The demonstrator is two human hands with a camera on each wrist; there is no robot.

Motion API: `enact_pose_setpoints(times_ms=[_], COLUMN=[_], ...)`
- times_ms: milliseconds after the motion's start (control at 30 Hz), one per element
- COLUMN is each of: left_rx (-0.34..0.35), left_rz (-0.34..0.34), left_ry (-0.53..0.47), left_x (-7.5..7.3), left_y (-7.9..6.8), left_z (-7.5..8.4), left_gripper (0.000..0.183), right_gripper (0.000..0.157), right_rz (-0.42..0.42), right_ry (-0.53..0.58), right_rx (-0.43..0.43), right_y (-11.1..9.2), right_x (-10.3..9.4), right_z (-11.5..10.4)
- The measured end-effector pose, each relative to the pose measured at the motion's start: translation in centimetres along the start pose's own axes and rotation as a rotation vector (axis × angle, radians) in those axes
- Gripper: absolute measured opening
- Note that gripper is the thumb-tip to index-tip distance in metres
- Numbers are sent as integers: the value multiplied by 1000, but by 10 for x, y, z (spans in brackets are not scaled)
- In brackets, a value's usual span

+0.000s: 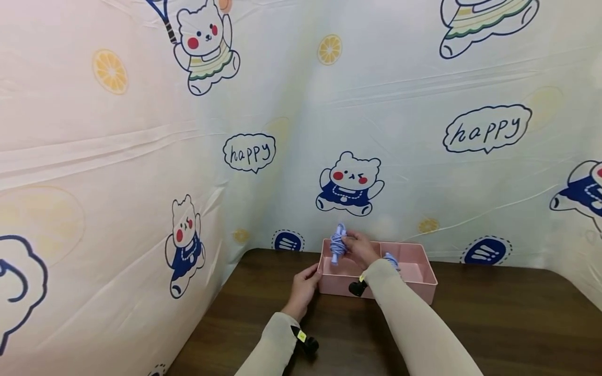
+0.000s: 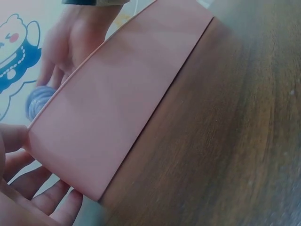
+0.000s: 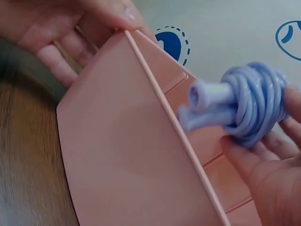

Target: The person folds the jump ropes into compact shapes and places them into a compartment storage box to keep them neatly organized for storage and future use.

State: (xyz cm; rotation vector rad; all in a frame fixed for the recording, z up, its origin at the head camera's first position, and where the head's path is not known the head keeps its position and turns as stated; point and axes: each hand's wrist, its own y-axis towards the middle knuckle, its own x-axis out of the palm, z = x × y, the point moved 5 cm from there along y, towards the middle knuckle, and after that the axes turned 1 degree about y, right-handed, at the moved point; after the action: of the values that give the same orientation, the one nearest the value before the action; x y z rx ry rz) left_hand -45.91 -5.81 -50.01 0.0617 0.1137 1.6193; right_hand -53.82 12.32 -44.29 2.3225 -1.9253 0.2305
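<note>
My right hand (image 1: pixel 362 249) pinches a wound-up light blue jump rope (image 1: pixel 338 243) over the left part of a pink box (image 1: pixel 345 285). In the right wrist view, the jump rope (image 3: pixel 256 101) is coiled round itself, with two tube-like handle ends sticking out toward the box's left end. My left hand (image 1: pixel 303 290) grips the box's left end; in the left wrist view the thumb lies at the top rim corner and the fingers against the end wall. Another blue corded bundle (image 1: pixel 391 260) lies in the right compartment, partly hidden by my right sleeve.
The box stands on a dark brown wooden table (image 1: pixel 494 313) near its back edge. A divider (image 1: pixel 376 250) splits the box inside. Behind and to the left hangs a pale printed curtain (image 1: pixel 282 198) with bears and orange slices.
</note>
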Motion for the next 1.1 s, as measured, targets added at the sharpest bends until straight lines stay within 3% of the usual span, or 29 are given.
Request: enact_pose_setpoints(times_ms=[300, 433, 667, 833, 1100], left_rx=[-2, -1, -17, -31, -33], left_rz=[5, -9, -19, -22, -31], left_ry=[3, -19, -52, -57, -46], left_x=[-1, 2, 2, 0, 0], left_y=[1, 1, 2, 3, 0], left_z=[0, -1, -3, -4, -2], left_gripper=[37, 37, 36, 36, 37], right_gripper=[44, 42, 36, 35, 34], right_rz=[6, 42, 127, 162, 69], right_ry=[-198, -211, -413, -420, -565], right_rx=[198, 260, 250, 287, 239], right_y=[5, 9, 22, 26, 19], right_x=[4, 5, 6, 10, 19], right_z=[18, 26, 37, 42, 37])
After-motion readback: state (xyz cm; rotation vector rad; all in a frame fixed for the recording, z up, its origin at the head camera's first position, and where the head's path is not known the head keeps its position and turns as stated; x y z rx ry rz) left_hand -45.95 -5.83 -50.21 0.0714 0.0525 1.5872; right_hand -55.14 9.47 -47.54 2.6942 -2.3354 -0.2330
